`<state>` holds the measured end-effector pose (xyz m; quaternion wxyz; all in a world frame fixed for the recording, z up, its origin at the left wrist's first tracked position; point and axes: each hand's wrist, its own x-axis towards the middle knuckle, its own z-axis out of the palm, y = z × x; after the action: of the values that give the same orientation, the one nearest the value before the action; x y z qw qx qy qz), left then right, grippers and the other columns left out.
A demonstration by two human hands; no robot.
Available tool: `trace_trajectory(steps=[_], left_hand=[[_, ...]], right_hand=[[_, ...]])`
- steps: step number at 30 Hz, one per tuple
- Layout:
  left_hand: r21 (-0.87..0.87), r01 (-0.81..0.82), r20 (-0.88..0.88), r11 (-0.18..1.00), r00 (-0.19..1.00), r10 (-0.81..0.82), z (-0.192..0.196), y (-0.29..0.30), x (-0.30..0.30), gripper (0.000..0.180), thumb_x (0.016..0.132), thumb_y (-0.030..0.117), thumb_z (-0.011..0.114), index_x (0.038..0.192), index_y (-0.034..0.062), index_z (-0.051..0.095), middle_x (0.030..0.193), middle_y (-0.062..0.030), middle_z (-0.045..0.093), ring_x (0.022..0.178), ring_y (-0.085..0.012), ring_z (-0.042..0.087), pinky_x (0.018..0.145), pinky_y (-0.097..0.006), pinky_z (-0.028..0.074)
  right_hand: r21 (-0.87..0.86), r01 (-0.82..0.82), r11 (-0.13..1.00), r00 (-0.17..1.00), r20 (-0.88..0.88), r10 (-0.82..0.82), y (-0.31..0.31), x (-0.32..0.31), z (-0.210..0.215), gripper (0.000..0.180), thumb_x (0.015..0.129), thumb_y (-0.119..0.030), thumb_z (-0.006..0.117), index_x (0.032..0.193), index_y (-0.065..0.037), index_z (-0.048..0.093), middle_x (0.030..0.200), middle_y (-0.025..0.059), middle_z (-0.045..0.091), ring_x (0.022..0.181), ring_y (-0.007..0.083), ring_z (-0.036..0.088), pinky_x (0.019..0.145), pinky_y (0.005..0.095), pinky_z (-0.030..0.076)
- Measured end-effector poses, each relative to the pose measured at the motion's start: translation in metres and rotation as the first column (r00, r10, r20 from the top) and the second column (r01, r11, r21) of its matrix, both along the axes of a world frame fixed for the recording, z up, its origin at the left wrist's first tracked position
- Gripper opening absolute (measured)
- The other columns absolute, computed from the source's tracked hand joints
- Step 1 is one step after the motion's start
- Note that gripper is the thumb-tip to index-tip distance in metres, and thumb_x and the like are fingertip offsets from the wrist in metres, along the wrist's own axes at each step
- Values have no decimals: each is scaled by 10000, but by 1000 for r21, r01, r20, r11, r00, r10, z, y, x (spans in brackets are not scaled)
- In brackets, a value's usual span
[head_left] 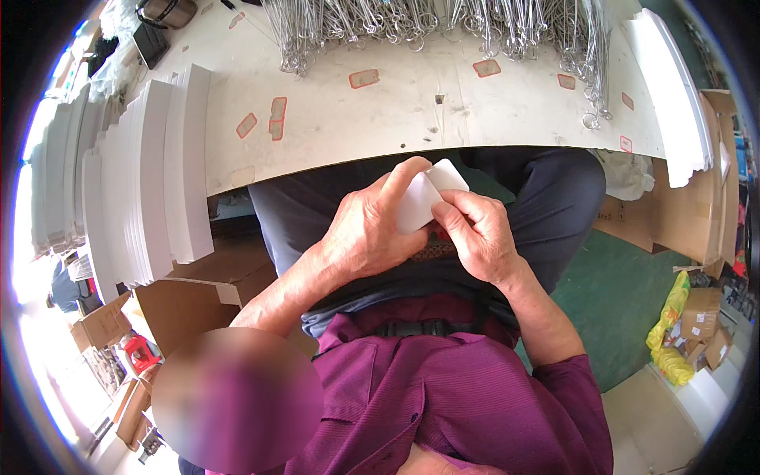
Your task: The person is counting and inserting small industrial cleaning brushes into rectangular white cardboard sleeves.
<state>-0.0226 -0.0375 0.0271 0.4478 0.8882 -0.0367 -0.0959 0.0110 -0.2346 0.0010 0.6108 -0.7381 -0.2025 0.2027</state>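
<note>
Over my lap, just off the table's near edge, both of my hands hold small white cards with rounded corners. One white card [415, 206] rests against the fingers of my left hand [364, 229], which is closed around its side. A second white piece [450, 176] shows behind it, turned at an angle; whether the two are joined, I cannot tell. The thumb and fingers of my right hand [481, 236] pinch the cards at their right lower edge. My left fingertips are partly hidden behind the cards.
Bundles of metal wires with ringed ends [419, 28] lie along the far side of the white table [317, 119]. Red-edged labels [364, 77] dot its top. White strip stacks stand at left [146, 174] and right [673, 103]. Cardboard boxes [186, 309] sit below.
</note>
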Motion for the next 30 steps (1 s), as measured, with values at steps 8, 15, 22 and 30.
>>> trace_trajectory(steps=[8, 15, 22, 30], left_hand=[[0, -21, 4, 1000, 1000, 21, -5, 0, -5, 754, 745, 131, 793, 1421, 120, 461, 1116, -224, 700, 985, -420, 715, 820, -468, 604], [-1, -11, 75, 1000, 997, 11, -8, 4, -7, 726, 736, 117, 797, 1390, 109, 481, 1082, -215, 697, 960, -422, 714, 802, -474, 601], [71, 81, 23, 994, 996, -83, -3, 7, -2, 661, 721, 79, 791, 1327, 101, 529, 1068, -203, 701, 989, -412, 713, 814, -442, 601], [-22, 23, 97, 999, 995, -21, -5, 7, -4, 534, 745, 141, 812, 1191, 84, 522, 968, -204, 695, 871, -419, 718, 721, -480, 596]], right_hand=[[-8, 1, 1000, 1000, -25, -2, 2, -1, -1, 229, 1044, -138, 609, 1077, 70, 698, 775, 86, 704, 693, 106, 627, 631, 279, 516], [9, -4, 1000, 1000, 13, 4, 5, -4, -2, 211, 1038, -122, 616, 1090, 67, 696, 809, 86, 716, 706, 108, 636, 638, 282, 523], [-4, 13, 1000, 999, 32, -12, 8, -5, 0, 186, 1008, -110, 655, 1118, 38, 681, 865, 186, 722, 752, 227, 726, 671, 332, 555], [22, 69, 997, 973, 221, -72, 18, -14, 1, 301, 982, -62, 689, 1261, 30, 623, 935, 162, 735, 794, 189, 731, 714, 313, 575]])
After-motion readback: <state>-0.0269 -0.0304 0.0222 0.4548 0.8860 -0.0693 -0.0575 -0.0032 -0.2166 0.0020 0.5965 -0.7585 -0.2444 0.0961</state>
